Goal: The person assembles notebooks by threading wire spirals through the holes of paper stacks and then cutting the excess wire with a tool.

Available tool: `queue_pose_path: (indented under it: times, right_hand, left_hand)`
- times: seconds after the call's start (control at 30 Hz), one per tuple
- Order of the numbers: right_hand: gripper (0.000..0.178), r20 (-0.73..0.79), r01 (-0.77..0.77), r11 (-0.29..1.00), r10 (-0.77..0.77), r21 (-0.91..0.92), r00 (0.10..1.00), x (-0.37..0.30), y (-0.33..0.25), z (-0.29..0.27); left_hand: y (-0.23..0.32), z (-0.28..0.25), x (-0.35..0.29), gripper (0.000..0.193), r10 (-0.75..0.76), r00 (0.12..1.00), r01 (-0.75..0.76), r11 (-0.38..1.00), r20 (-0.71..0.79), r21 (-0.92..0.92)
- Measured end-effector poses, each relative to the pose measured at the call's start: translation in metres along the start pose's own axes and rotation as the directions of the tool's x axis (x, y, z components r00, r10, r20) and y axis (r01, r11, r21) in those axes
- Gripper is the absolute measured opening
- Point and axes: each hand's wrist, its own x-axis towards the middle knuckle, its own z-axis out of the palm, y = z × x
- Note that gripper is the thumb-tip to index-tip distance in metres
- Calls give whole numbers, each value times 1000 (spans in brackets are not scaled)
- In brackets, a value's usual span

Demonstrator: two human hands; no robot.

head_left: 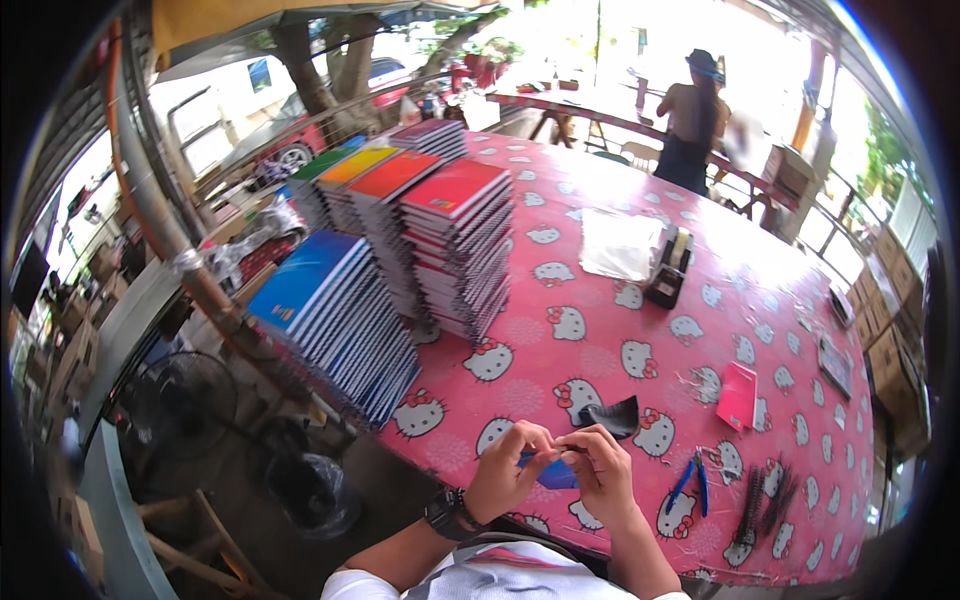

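At the near edge of the pink table, my left hand point(510, 467) and my right hand point(601, 473) meet with fingertips pinched together. Whatever sits between the fingers is too small and covered to name. A blue flat piece point(558, 474), perhaps a notebook cover, shows just below the fingers; whether they grip it I cannot tell. Beyond my right hand lies a curled black piece point(612, 416). Blue-handled pliers point(690, 484) rest to the right, beside a bundle of black spiral binding coils point(762, 508). A small pink-red notebook or card point(737, 396) lies farther right.
Tall stacks of spiral notebooks stand on the left: blue point(345, 315), red point(457, 245), orange point(395, 175), yellow and green. A black tape dispenser point(668, 270) sits by clear plastic sleeves point(619, 243). A person point(692, 125) stands beyond the table; cardboard boxes point(895, 370) line the right.
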Motion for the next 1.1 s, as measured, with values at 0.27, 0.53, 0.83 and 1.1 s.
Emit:
queue_pose_path:
  times: [0.27,0.53,0.83,1.1]
  right_hand:
    - [18,134,132,990,-125,-46,983,20,-4,19]
    - [16,200,132,990,-138,47,970,38,2,54]
    - [11,-36,232,877,-239,421,970,125,-57,56]
    - [10,-267,369,926,-339,73,902,264,-75,166]
  left_hand:
    - [1,-22,-9,22,25,992,-17,998,-121,63]
    - [-12,-50,-13,23,-108,981,123,989,-160,84]
    - [22,-120,-7,73,-100,983,81,989,-153,-126]
    - [63,-269,87,14,262,839,109,777,-477,620]
